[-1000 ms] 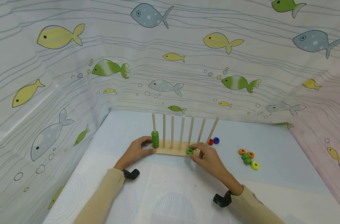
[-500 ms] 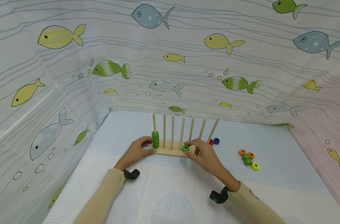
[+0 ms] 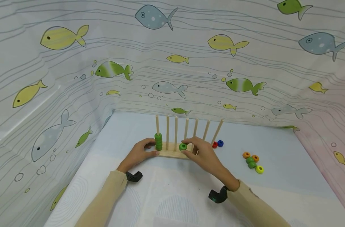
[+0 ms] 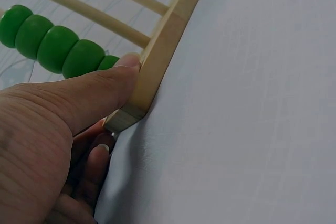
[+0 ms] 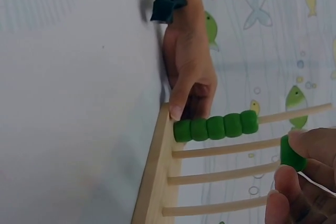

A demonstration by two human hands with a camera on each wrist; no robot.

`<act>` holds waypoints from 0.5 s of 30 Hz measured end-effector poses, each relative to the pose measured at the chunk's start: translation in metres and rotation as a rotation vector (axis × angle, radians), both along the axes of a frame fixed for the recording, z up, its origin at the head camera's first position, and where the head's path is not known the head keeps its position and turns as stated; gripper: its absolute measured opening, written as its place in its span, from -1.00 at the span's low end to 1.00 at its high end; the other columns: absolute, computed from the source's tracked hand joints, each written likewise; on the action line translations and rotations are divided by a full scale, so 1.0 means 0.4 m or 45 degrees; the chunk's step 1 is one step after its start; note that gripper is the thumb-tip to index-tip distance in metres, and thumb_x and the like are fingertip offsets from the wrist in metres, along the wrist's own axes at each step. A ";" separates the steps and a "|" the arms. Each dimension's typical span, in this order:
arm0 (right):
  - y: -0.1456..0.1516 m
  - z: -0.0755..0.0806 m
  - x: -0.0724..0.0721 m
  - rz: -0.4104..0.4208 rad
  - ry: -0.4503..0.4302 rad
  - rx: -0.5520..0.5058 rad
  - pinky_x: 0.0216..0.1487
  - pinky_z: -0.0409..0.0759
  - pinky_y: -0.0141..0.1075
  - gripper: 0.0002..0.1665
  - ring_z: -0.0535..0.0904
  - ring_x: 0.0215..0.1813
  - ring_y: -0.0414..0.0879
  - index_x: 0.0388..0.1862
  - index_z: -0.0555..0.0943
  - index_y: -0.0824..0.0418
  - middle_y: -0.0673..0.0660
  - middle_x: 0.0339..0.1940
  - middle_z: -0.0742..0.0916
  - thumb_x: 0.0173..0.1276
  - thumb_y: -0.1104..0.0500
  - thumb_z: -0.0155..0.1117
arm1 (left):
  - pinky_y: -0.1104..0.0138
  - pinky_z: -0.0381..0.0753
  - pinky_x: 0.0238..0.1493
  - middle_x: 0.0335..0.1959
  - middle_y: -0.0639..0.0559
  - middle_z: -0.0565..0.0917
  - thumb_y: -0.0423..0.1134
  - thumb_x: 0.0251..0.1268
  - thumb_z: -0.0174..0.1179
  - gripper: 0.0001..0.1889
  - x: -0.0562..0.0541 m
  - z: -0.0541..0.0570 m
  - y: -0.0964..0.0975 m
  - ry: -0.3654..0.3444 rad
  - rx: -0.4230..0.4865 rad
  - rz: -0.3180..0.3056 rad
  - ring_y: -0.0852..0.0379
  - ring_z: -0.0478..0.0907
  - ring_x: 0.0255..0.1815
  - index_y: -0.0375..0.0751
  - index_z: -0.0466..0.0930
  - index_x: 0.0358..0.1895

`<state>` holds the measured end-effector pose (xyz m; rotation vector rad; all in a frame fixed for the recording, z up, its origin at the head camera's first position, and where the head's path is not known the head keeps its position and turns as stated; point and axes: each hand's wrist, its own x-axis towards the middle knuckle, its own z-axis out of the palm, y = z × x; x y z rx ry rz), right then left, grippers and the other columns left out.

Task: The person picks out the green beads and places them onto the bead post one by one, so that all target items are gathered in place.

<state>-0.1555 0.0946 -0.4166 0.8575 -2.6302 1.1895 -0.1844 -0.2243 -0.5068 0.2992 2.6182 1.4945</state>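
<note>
A wooden peg stand (image 3: pixel 172 153) with a row of upright pegs is on the table. Several green beads (image 3: pixel 158 142) are stacked on its leftmost peg. My left hand (image 3: pixel 138 154) grips the left end of the base, thumb on the front edge, as the left wrist view also shows beside the green stack (image 4: pixel 55 45). Between thumb and fingertips my right hand (image 3: pixel 205 153) pinches one green bead (image 3: pixel 182 147), its hole visible. In the right wrist view that bead (image 5: pixel 292 154) is close to the upper parts of the pegs, off the stack.
Red (image 3: pixel 215 144) and blue (image 3: pixel 220 143) beads lie behind the stand's right end. Farther right is a loose group of two orange beads (image 3: pixel 246 154), two green beads (image 3: pixel 250 160) and a yellow bead (image 3: pixel 259 169). A fish-patterned sheet (image 3: pixel 198 72) surrounds the table.
My right hand has moved left and slightly up along the stand, carrying the green bead from the right-hand pegs toward the middle ones. The left hand stays on the base.
</note>
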 end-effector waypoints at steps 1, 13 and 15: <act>-0.002 0.002 -0.001 0.005 0.006 -0.003 -0.57 0.51 -0.37 -0.60 0.51 -0.47 -0.23 0.13 0.73 0.08 -0.08 -0.07 0.74 0.32 0.12 0.55 | 0.03 0.48 0.35 0.28 0.03 0.60 0.03 0.20 0.52 -0.32 0.001 0.000 -0.001 -0.001 0.002 -0.001 -0.02 0.52 0.26 -0.05 0.52 0.37; -0.030 0.032 -0.010 0.051 0.088 -0.041 -0.57 0.51 -0.38 -0.59 0.50 -0.48 -0.26 0.14 0.73 0.13 -0.04 -0.03 0.75 0.32 0.15 0.55 | 0.06 0.48 0.36 0.28 0.01 0.59 -0.02 0.20 0.53 -0.33 -0.002 0.002 0.001 0.011 0.007 -0.007 -0.01 0.52 0.28 -0.08 0.52 0.36; -0.034 0.036 -0.010 0.062 0.099 -0.049 -0.57 0.51 -0.38 -0.58 0.49 -0.48 -0.26 0.14 0.72 0.13 -0.05 -0.04 0.75 0.31 0.16 0.55 | 0.06 0.48 0.36 0.29 0.01 0.59 -0.02 0.21 0.52 -0.33 0.000 0.003 0.001 0.008 0.004 -0.007 -0.01 0.52 0.28 -0.08 0.52 0.36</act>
